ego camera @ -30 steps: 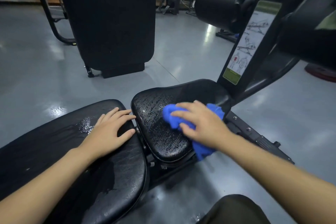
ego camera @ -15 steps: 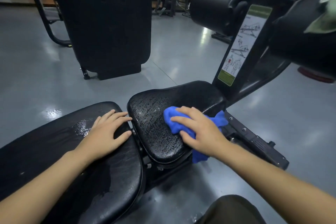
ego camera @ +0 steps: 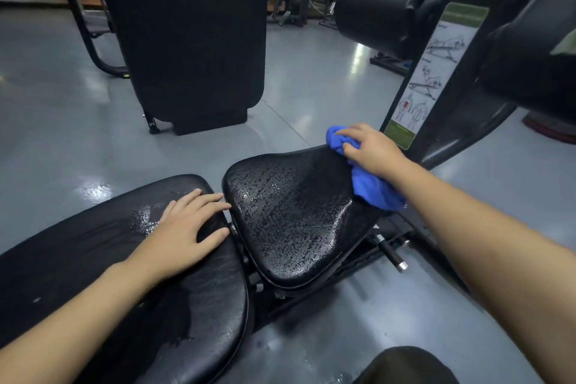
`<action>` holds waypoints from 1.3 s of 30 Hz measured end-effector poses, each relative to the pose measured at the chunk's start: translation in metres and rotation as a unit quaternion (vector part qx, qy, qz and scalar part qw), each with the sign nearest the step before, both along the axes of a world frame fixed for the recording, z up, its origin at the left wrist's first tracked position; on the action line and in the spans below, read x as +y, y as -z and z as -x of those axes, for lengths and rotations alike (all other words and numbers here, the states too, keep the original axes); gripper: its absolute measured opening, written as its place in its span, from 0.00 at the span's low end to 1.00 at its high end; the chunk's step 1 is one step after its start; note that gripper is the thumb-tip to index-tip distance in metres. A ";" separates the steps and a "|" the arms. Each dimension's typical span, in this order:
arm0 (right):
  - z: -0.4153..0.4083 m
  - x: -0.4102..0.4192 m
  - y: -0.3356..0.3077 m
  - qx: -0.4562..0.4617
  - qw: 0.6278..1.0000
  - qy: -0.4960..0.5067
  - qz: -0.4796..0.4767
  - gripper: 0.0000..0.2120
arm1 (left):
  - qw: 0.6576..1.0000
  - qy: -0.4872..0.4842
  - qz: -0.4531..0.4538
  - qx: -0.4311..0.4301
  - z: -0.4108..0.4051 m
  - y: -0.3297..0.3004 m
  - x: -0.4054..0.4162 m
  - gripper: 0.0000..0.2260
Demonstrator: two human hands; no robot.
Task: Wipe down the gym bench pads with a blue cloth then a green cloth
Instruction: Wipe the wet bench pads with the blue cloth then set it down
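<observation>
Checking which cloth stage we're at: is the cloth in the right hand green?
No, the right hand grips a blue cloth at the far edge of the seat pad.

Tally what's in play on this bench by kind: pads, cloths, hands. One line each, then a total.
Bench pads: 2, the seat pad and the long pad
Cloths: 1, the blue cloth; no green cloth in view
Hands: 2, the left hand flat on the long pad, the right hand gripping the blue cloth
Total: 5
</observation>
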State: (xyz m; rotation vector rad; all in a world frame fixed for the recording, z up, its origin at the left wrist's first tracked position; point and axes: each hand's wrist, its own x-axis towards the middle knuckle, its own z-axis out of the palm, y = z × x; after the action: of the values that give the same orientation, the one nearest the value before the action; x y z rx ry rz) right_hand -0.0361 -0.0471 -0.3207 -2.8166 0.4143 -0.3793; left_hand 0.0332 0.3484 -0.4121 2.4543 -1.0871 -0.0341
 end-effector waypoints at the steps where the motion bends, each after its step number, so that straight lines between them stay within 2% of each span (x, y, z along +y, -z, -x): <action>1: -0.005 -0.001 -0.001 0.010 1.000 0.007 0.003 0.19 | 1.000 0.001 -0.002 0.002 0.000 -0.001 0.000 0.30; 6: 0.009 0.015 0.007 0.028 0.999 -0.013 0.040 0.22 | 1.000 0.003 -0.005 0.000 0.001 0.000 0.000 0.29; 10: 0.035 0.050 0.023 0.002 0.991 -0.125 0.046 0.28 | 1.000 0.005 -0.008 -0.002 -0.001 -0.001 -0.001 0.29; 13: 0.049 0.061 0.028 -0.002 0.970 -0.236 0.052 0.25 | 1.000 0.008 -0.007 -0.005 -0.001 0.000 -0.001 0.29; 15: 0.047 0.055 0.024 0.012 0.966 -0.258 0.032 0.24 | 1.000 0.010 -0.006 -0.004 -0.003 0.002 0.001 0.29; 18: 0.026 0.039 0.017 0.022 0.979 -0.203 0.029 0.24 | 1.000 0.011 -0.007 -0.005 -0.005 0.003 0.001 0.28; 21: -0.007 0.021 0.008 0.023 0.994 -0.091 0.052 0.22 | 1.000 0.009 -0.006 -0.005 -0.004 0.004 0.001 0.28; 23: -0.020 0.015 0.002 0.044 0.998 -0.023 0.033 0.22 | 1.000 0.011 -0.004 -0.003 -0.004 0.004 0.001 0.28; 24: -0.022 0.013 -0.001 0.050 0.999 -0.019 0.013 0.23 | 1.000 0.011 -0.004 -0.002 -0.005 0.004 0.001 0.28; 26: -0.012 0.009 -0.006 0.044 0.996 -0.073 -0.021 0.25 | 1.000 0.014 -0.004 0.001 -0.006 0.003 0.002 0.28; 28: 0.009 0.001 -0.011 0.050 0.988 -0.144 -0.005 0.26 | 1.000 0.017 -0.002 0.002 -0.007 0.003 0.003 0.28; 31: 0.029 -0.010 -0.013 0.086 0.979 -0.179 0.034 0.32 | 1.000 0.017 -0.001 -0.003 -0.007 0.004 0.002 0.27; 39: -0.017 -0.002 0.001 0.073 0.993 -0.067 0.063 0.42 | 1.000 0.017 -0.001 -0.005 -0.009 0.006 0.003 0.27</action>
State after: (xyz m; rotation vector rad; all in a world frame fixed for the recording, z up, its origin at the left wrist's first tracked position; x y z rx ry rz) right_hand -0.0191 -0.0496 -0.3219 -2.9864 0.2363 -0.1781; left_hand 0.0417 0.3513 -0.4182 2.4404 -1.1350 -0.0330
